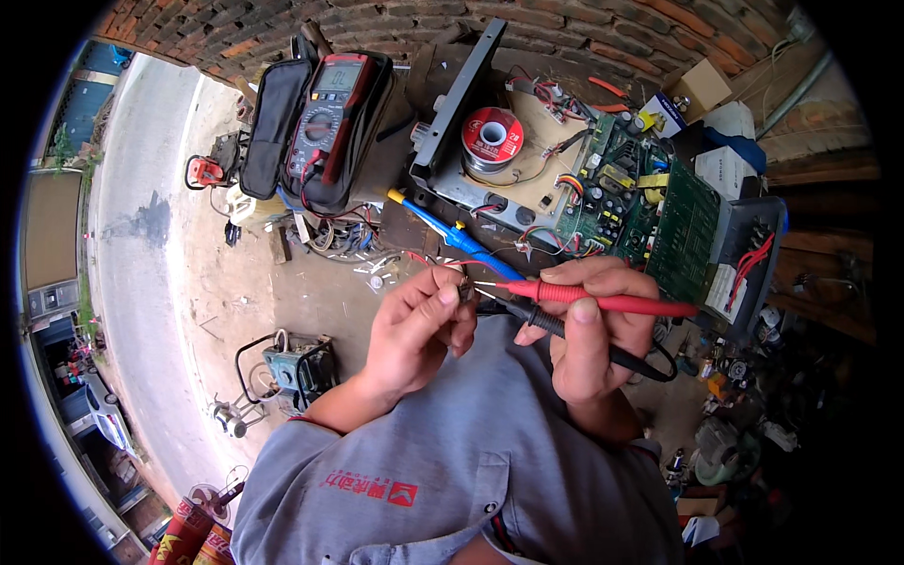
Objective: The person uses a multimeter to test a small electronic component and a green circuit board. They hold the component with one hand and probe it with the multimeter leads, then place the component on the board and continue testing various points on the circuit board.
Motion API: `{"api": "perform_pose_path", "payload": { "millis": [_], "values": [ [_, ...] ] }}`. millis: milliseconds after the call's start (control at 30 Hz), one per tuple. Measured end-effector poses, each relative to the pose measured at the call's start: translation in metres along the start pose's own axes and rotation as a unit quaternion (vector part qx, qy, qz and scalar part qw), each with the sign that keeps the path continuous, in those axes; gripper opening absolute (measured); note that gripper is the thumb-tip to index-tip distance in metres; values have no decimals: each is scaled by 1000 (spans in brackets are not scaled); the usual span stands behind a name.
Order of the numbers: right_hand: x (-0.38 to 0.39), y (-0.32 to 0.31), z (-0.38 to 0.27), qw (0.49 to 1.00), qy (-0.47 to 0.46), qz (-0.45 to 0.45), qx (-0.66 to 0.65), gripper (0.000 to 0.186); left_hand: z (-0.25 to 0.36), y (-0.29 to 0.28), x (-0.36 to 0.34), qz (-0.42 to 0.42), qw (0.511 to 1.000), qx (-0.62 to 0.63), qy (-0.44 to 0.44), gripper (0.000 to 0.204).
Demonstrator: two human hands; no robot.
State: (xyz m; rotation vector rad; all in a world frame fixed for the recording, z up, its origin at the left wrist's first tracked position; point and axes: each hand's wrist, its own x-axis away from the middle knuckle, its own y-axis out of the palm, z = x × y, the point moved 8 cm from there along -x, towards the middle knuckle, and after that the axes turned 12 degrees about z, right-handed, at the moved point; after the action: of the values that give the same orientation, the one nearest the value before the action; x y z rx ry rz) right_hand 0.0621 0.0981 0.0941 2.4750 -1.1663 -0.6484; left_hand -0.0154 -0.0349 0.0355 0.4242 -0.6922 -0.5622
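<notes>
A small dark electronic component (pixel 463 291) is pinched between the thumb and fingers of my left hand (pixel 414 325); its exact kind is too small to tell. My right hand (pixel 603 334) grips two multimeter probes side by side, a red probe (pixel 556 292) above a black probe (pixel 545 320). Both metal tips point left and reach the component; whether they touch it I cannot tell. Beyond my hands, a red and grey multimeter (pixel 325 118) rests in its opened black case (pixel 273 127) with its display lit. A blue solder sucker (pixel 457 237) with a yellow tip lies just past my fingers.
On the bench a red-labelled solder spool (pixel 492 137) sits on an opened device chassis (pixel 527 184). Green circuit boards (pixel 692 231) with wires stand to its right. Pliers (pixel 607 87) and small boxes (pixel 725 174) lie behind. A generator (pixel 297 367) stands on the floor at left.
</notes>
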Motion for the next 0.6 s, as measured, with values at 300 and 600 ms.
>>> {"api": "perform_pose_path", "payload": {
  "millis": [300, 600],
  "values": [
    [3, 7, -9, 991, -89, -43, 86, 20, -7, 5, 2, 24, 994, 30, -102, 24],
    [6, 5, -7, 995, -63, -23, 79, 20, -9, 6, 2, 17, 992, 53, -117, 21]
  ]
}}
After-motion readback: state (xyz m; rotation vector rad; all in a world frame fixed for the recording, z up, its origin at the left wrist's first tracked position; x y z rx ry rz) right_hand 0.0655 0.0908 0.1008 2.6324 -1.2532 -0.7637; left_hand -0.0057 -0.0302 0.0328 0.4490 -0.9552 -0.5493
